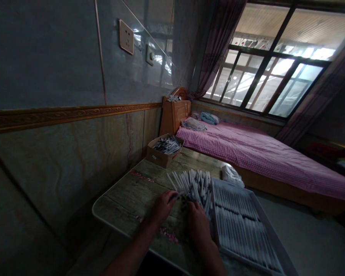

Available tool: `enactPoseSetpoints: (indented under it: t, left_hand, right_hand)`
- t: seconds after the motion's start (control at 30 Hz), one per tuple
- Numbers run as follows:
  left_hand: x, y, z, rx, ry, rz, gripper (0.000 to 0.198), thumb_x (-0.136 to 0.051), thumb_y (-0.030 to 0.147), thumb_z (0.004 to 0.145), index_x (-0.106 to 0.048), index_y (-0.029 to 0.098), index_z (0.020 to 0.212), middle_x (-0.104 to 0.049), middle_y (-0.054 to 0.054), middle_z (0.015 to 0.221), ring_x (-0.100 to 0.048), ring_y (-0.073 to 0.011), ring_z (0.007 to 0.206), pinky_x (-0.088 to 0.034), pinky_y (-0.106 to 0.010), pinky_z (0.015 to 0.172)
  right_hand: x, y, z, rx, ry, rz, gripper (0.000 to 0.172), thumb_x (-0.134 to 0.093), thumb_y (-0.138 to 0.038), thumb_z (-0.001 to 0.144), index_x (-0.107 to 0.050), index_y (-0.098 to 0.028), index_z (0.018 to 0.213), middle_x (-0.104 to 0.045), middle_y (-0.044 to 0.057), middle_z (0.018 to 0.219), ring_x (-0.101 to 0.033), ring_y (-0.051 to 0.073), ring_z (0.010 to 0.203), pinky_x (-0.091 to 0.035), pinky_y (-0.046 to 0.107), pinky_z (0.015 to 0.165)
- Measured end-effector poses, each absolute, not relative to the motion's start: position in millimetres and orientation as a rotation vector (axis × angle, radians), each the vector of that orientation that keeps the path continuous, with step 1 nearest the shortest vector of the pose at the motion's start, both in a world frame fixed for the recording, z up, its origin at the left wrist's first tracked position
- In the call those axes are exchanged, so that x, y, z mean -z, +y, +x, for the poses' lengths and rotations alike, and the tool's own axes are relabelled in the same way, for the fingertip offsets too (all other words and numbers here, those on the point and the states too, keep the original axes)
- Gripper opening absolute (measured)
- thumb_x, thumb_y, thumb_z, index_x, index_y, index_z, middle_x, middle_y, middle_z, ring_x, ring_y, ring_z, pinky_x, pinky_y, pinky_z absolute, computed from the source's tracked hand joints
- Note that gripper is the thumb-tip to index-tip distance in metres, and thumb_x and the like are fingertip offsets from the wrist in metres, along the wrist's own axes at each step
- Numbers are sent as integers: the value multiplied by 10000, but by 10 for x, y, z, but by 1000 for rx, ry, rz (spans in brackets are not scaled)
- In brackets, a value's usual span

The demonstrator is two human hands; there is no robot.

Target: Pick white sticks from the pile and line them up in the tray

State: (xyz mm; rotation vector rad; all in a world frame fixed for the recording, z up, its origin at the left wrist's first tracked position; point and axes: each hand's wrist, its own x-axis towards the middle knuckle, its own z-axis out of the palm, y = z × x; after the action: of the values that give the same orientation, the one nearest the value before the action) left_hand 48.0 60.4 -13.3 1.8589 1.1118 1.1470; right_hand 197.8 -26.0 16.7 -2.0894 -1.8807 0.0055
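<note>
A loose heap of white paper sticks [194, 188] lies on the wood-patterned tabletop [132, 195], some with dark ends. My left hand [162, 207] reaches in from the lower left, its fingertips at the heap's near left side. Just to its right, my right hand [198, 226] rests against the heap's near edge, beside a white tray [238, 230] packed with rows of similar sticks. Dim light hides exactly what the fingers of either hand grip.
A cardboard box [163, 151] of sticks stands at the table's far corner against the tiled wall. A white plastic bag [232, 175] lies at the far edge. Beyond the table is a bed with a pink checked sheet [255, 157], below a barred window [267, 61].
</note>
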Motion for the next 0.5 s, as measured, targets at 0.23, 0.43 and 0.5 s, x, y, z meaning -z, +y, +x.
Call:
enactPoseSetpoints:
  t: [0.23, 0.43, 0.5]
  left_hand:
    - [104, 575, 475, -1007, 1085, 1973, 253, -566, 139, 847, -723, 250, 1011, -772, -34, 1027, -701, -184, 977, -513, -271, 894]
    - [66, 555, 474, -985, 1101, 1988, 253, -565, 119, 840, -720, 245, 994, -767, -32, 1015, -698, -179, 973, -502, -248, 882]
    - [57, 548, 471, -974, 1081, 1993, 244, -562, 130, 847, -720, 241, 996, -764, -34, 1016, -696, -181, 974, -502, -251, 885]
  right_hand:
    - [17, -321, 2076, 64, -1852, -2027, 313, -450, -4, 819, -672, -225, 826, -676, 73, 939, -646, 194, 817, -460, 255, 679]
    - [215, -298, 2141, 77, -1639, -1783, 245, -421, -109, 878, -626, -243, 869, -684, 46, 863, -651, 198, 749, -476, 280, 658]
    - [257, -311, 2176, 20, -1537, -1665, 204, -424, -203, 921, -626, -235, 920, -694, 40, 849, -664, 200, 760, -495, 288, 685]
